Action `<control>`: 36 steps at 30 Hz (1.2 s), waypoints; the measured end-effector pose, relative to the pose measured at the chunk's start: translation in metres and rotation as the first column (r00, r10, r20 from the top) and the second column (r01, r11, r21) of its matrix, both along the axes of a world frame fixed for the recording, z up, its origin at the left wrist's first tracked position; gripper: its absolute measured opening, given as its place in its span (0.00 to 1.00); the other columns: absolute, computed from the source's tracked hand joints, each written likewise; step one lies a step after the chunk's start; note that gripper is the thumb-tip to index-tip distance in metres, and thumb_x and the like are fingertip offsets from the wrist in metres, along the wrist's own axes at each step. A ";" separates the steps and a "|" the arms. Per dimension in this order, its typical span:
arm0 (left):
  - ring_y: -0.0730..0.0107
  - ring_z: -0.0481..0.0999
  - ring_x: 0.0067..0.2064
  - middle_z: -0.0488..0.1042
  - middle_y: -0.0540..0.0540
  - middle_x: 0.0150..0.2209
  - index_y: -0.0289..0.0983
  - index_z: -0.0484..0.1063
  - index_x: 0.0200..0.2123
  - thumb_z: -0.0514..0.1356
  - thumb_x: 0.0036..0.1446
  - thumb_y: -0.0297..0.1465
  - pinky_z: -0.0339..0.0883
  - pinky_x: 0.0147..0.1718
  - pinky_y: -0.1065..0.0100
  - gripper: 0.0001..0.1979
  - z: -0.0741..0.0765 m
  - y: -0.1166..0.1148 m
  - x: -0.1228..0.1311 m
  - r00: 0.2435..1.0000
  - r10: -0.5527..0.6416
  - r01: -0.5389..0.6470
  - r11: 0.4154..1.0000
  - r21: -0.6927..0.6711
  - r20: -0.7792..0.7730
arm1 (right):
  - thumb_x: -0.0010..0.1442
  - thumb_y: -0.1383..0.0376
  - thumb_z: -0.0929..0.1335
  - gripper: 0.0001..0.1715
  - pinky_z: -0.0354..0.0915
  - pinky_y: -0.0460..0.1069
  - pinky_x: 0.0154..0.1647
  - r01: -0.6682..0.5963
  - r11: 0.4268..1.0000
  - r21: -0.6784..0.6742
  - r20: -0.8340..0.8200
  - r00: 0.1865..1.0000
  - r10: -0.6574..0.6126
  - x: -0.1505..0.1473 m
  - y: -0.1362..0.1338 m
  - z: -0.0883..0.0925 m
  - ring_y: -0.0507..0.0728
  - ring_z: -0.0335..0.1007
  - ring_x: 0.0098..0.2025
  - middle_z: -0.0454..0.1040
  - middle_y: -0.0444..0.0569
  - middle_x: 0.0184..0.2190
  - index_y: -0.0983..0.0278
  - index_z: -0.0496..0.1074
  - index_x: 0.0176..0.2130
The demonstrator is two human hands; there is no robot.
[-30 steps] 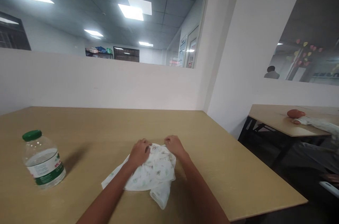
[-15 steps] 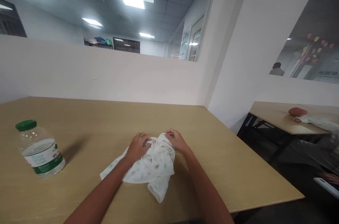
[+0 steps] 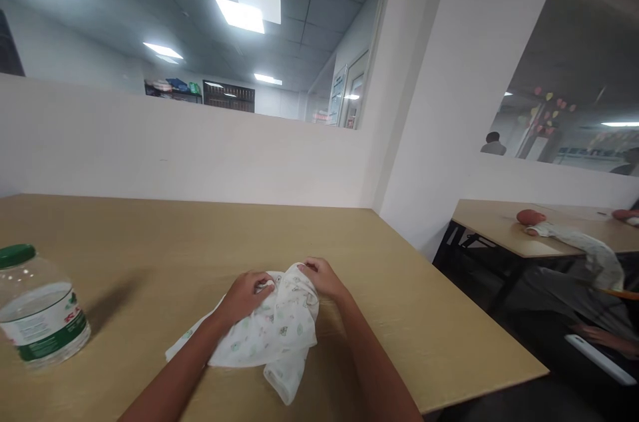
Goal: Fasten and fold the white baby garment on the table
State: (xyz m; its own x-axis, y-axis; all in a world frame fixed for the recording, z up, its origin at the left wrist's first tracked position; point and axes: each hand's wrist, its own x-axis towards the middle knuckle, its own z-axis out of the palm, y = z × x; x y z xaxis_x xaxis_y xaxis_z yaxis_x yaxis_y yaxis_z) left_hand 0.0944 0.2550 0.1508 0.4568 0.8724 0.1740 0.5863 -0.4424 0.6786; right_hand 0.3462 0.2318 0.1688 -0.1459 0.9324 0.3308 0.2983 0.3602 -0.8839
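A white baby garment [image 3: 269, 335] with small green and grey prints lies bunched on the wooden table [image 3: 389, 315] in front of me. One sleeve-like end hangs toward me, and another part spreads out beneath my left forearm. My left hand [image 3: 248, 295] is closed on the garment's upper left edge, fingers curled over the cloth. On the upper right edge, my right hand [image 3: 320, 275] pinches the fabric between thumb and fingers. Part of the garment is hidden behind my left hand and wrist.
At the left stands a clear plastic bottle [image 3: 42, 315] with a green cap, part full. A white wall [image 3: 200, 156] with a window borders the table's far side. At the right, a person's arm in a pale sleeve [image 3: 574, 239] rests on another table beside a reddish round object [image 3: 530, 217].
The view has turned slightly right and tilted up, so everything sits further left and lower. Both hands keep their hold on the garment, with hardly any change in its shape.
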 end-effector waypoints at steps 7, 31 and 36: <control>0.94 0.61 0.34 0.71 0.51 0.34 0.30 0.75 0.35 0.56 0.56 0.51 0.48 0.35 0.88 0.27 -0.002 0.002 0.003 0.997 0.067 -0.066 0.997 -0.028 0.045 | 0.52 0.50 0.74 0.22 0.56 0.44 0.31 -0.159 0.980 -0.119 -0.356 0.928 0.107 -0.022 -0.009 0.007 0.51 0.58 0.29 0.64 0.44 0.26 0.64 0.68 0.29; 0.87 0.71 0.44 0.73 0.46 0.46 0.33 0.79 0.46 0.61 0.53 0.53 0.60 0.41 0.90 0.30 -0.005 0.011 -0.006 0.964 -0.050 0.096 0.981 -0.166 0.262 | 0.49 0.56 0.78 0.17 0.66 0.47 0.36 -0.107 0.992 -0.066 -0.206 0.974 0.091 -0.055 -0.002 -0.017 0.55 0.74 0.35 0.79 0.51 0.33 0.67 0.78 0.34; 0.88 0.69 0.44 0.72 0.43 0.44 0.32 0.79 0.50 0.60 0.54 0.58 0.58 0.41 0.89 0.36 -0.005 0.015 -0.008 0.963 -0.108 0.142 0.982 -0.126 0.248 | 0.51 0.57 0.77 0.16 0.67 0.47 0.38 -0.068 0.996 -0.051 -0.227 0.972 0.055 -0.060 0.003 -0.024 0.55 0.74 0.37 0.80 0.52 0.35 0.67 0.78 0.34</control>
